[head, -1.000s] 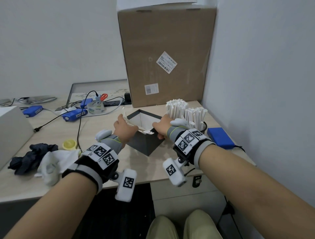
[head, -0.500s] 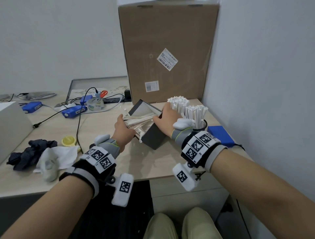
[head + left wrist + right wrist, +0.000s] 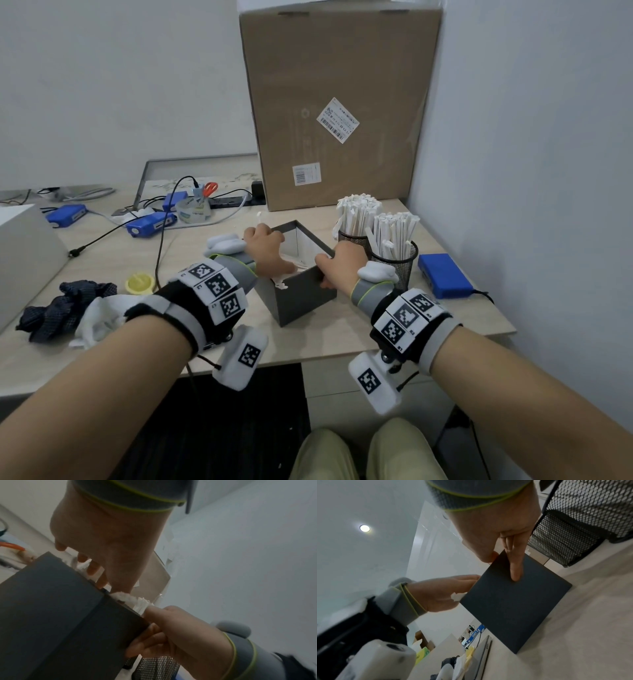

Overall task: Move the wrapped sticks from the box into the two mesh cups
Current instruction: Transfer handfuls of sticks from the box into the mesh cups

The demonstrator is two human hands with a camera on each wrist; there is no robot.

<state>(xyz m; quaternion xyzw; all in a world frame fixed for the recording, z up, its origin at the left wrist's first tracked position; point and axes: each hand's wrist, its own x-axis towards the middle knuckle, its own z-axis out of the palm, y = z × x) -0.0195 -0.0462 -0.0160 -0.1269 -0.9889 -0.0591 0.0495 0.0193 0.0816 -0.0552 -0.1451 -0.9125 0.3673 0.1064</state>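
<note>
Tipped toward the person half a second ago, the dark box [image 3: 301,274] now stands upright again on the desk [image 3: 342,335]. Wrapped sticks [image 3: 291,265] lie slantwise inside, directly under the left hand [image 3: 267,251], whose fingers curl down onto them. The right hand [image 3: 342,267] pinches the box's near-right wall, just beside the two mesh cups [image 3: 394,260].

— Where does the box [image 3: 301,291] stand on the desk [image 3: 342,339]?
— Near the front edge, toward the right side. The two mesh cups [image 3: 394,263] stand just right of it, one behind the other, sticks [image 3: 394,228] upright in both.
— And behind them?
— A carton [image 3: 335,102] fills the back right corner. The cables [image 3: 161,236] lie left of it along the back edge, a cloth heap [image 3: 65,308] near the front left.
</note>
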